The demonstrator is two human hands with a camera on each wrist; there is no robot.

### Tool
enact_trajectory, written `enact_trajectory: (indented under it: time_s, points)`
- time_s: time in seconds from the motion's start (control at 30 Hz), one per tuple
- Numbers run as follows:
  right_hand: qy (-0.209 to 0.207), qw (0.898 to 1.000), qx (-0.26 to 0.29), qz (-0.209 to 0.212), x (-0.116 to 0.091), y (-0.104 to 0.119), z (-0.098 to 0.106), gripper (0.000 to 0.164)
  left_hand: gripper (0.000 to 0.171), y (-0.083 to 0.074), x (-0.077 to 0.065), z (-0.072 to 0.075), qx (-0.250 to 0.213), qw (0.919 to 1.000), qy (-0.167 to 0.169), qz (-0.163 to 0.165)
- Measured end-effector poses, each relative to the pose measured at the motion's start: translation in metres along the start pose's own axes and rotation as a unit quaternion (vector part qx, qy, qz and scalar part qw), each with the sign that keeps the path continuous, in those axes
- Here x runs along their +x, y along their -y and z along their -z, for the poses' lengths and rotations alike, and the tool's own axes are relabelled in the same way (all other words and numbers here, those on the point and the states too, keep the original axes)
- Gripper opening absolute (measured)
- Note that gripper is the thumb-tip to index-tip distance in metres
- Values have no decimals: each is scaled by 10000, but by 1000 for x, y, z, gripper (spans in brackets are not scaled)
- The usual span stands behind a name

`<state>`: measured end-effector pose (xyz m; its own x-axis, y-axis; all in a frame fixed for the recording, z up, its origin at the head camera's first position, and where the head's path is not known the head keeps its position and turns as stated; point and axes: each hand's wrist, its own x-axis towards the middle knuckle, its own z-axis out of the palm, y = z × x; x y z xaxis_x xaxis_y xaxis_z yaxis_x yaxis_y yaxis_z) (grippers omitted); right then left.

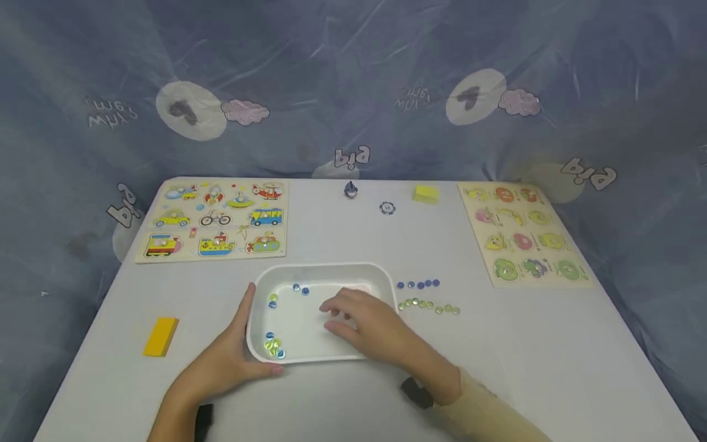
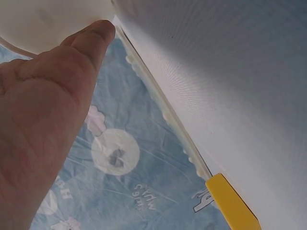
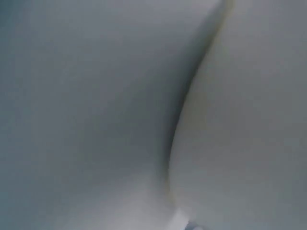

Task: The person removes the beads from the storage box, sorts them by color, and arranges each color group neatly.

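Observation:
A white tray (image 1: 315,356) stands in the middle of the table, with several blue and yellow-green glass pebbles (image 1: 274,347) along its left side and back. My left hand (image 1: 221,362) rests against the tray's front left corner, fingers straight along the left wall, thumb at the front. In the left wrist view, the fingers of that hand (image 2: 57,91) touch the tray's outside. Over the tray's right half hovers my right hand (image 1: 367,322), fingers loosely bent, thumb apart, nothing visible between them. The right wrist view is blurred, mostly showing pale surfaces.
Right of the tray lie a row of blue pebbles (image 1: 421,285) and a row of yellow-green ones (image 1: 429,305). Vehicle (image 1: 215,221) and fruit puzzle boards (image 1: 525,236) flank the back. An orange block (image 1: 161,336), a yellow block (image 1: 426,194), a chip (image 1: 388,208) and a small figure (image 1: 350,189) are around.

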<state>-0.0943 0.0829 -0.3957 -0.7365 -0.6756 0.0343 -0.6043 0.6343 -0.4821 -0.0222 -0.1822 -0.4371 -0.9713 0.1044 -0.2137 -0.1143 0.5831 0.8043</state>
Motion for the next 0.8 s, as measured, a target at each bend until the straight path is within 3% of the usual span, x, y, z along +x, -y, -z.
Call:
enact_trajectory:
  time_s: [0.13,0.3,0.7,0.8]
  points:
    - [608,9981,10,129,9,11,-23,29,143,1,-3,-11,-1,9999,14,115]
    - [1091,9934,38,341,36,20,-43,30,142,-1,-6,-6,62,9999,-58,87]
    - [1364,9901,44,328,55,36,-58,28,137,2,-5,-2,-96,9997,107,-209]
    - [1444,9891,16,282,49,32,-60,26,138,2,-4,-12,-240,9993,114,-245]
